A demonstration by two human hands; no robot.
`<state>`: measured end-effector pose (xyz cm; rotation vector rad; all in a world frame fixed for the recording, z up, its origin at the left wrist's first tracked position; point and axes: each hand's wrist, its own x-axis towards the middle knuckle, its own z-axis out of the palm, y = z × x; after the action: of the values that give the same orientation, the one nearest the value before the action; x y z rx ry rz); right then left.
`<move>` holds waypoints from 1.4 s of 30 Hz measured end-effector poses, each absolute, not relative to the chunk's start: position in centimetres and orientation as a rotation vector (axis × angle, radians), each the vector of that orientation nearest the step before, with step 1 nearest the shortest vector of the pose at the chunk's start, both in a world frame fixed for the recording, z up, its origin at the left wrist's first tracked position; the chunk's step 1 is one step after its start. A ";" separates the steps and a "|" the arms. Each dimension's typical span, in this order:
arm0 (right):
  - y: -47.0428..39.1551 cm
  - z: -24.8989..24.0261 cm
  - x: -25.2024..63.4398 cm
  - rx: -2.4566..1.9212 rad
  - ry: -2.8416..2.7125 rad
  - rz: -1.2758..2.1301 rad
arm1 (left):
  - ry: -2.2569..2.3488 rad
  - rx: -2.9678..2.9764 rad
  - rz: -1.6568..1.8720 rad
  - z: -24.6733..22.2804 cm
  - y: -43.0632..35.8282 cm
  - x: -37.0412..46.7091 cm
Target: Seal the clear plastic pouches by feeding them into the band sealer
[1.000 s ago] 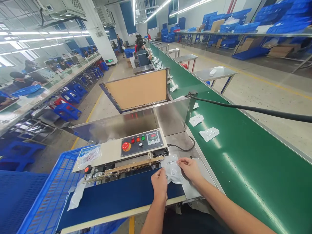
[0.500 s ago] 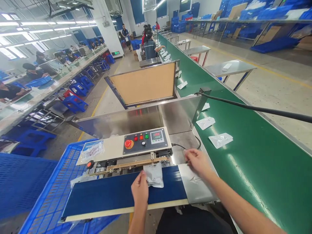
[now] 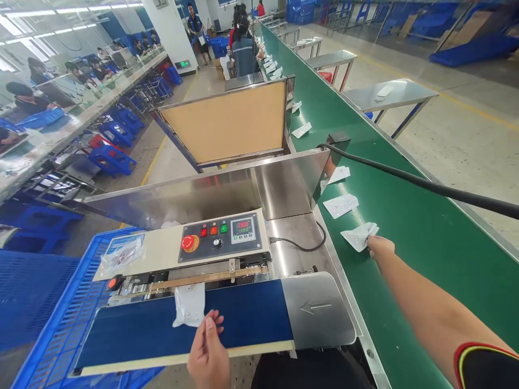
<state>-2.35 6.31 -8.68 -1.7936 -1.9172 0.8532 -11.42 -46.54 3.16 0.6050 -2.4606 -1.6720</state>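
Note:
A white pouch (image 3: 190,306) lies on the blue belt (image 3: 251,319) of the sealing machine (image 3: 221,237), its upper edge at the sealing strip. My left hand (image 3: 208,346) is just to the right of and below that pouch, fingers curled with gaps between them and nothing held. Over the green conveyor (image 3: 405,281), my right hand (image 3: 380,247) pinches the right end of another white pouch (image 3: 359,237). Further white pouches, such as one (image 3: 341,206) just beyond, rest along the conveyor's left side.
A black cable (image 3: 421,181) crosses above the conveyor. Behind the machine stand a metal panel (image 3: 211,186) and a tan board (image 3: 231,124). A blue basket (image 3: 81,275) sits under the machine's left end. People work at benches farther off.
My right hand has moved from the metal plate out to a pouch on the conveyor and gripped it. The pouch on the blue belt has travelled left, and my left hand has let go of it.

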 end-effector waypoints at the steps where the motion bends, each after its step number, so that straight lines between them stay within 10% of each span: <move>1: 6.1 -8.8 -2.3 -1.820 -1.922 0.855 | -2.478 0.556 -1.714 3.0 -45.7 -11.3; 15: -15.9 4.6 0.0 -0.762 -2.177 1.425 | -2.698 -0.709 -2.202 4.6 -31.6 -10.4; 42: -23.4 -0.1 -8.8 -1.223 -1.673 2.324 | -2.473 0.583 -2.506 -0.2 -42.9 -15.6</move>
<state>-8.78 -23.39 -0.10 -1.2229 -1.6726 2.3243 -15.60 -42.95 -0.18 0.5831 -2.4731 -2.5064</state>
